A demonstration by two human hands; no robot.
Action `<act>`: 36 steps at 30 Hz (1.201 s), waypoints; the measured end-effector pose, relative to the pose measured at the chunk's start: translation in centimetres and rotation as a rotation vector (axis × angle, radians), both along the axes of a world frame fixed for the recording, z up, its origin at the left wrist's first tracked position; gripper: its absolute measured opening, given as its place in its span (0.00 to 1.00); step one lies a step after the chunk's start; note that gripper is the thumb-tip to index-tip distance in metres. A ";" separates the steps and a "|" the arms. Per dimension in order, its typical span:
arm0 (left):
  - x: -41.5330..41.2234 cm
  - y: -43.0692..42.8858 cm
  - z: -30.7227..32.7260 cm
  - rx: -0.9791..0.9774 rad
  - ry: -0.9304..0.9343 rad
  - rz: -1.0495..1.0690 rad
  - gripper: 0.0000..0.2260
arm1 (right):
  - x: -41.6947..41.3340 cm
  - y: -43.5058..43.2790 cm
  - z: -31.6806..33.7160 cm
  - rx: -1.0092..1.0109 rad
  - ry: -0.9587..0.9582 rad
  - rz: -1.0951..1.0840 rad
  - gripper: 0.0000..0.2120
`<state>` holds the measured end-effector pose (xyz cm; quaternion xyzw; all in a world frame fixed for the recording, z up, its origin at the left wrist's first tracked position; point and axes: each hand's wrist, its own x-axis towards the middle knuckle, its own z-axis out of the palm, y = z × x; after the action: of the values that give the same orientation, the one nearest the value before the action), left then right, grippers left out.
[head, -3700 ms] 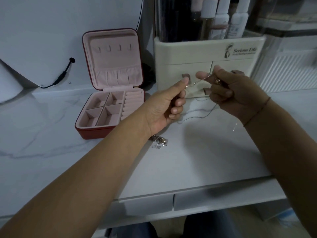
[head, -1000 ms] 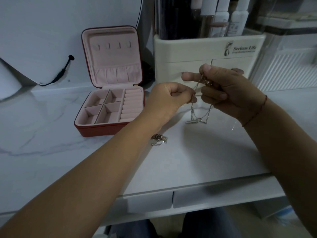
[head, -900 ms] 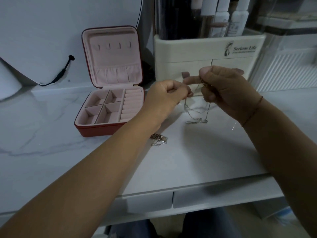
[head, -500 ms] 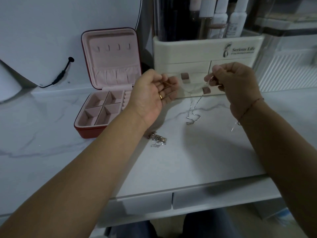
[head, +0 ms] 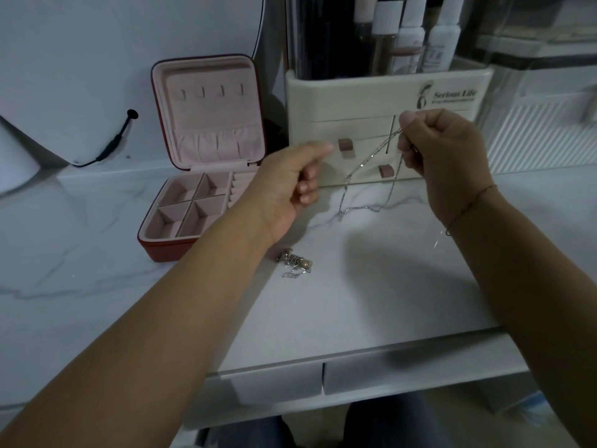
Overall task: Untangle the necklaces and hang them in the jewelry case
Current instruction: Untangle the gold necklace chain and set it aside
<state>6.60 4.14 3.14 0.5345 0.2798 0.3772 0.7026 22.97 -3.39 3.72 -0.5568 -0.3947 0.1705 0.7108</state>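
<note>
My right hand (head: 449, 150) pinches a thin silver necklace (head: 365, 163) between thumb and fingers in front of the organizer. Two strands hang from it, and the lower end lies on the marble table (head: 371, 286). My left hand (head: 287, 182) hovers just left of the chain with fingers curled and thumb pointing right. It is blurred, and I cannot make out anything in it. A small tangled heap of chains (head: 295, 263) lies on the table under my left wrist. The red jewelry case (head: 168, 250) stands open at the left, its pink lid showing a row of bare hooks (head: 210, 92).
A cream drawer organizer (head: 371, 92) holding bottles (head: 413, 33) stands right behind my hands. A clear ribbed box (head: 542, 124) is at the far right. A white rounded panel with a black cable (head: 113, 143) sits at the back left. The table's front edge has drawers (head: 323, 373).
My left hand has turned from palm-up and spread to curled and moved toward the chain. My right hand still pinches the silver necklace, whose strands now hang spread apart.
</note>
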 end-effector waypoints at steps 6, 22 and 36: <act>0.2 -1.0 -0.9 0.229 0.312 -0.064 0.02 | -0.2 -0.2 0.2 0.084 -0.026 0.035 0.06; 0.4 -0.7 -0.8 0.129 0.174 -0.060 0.08 | -0.5 0.0 -0.1 -0.076 -0.099 0.265 0.06; 0.3 -0.7 -0.5 0.113 0.148 0.026 0.08 | -0.1 0.3 -0.5 -0.152 0.005 0.284 0.09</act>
<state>6.93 3.49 2.60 0.5961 0.3161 0.3608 0.6438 22.84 -3.09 3.22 -0.5471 -0.4537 0.3001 0.6362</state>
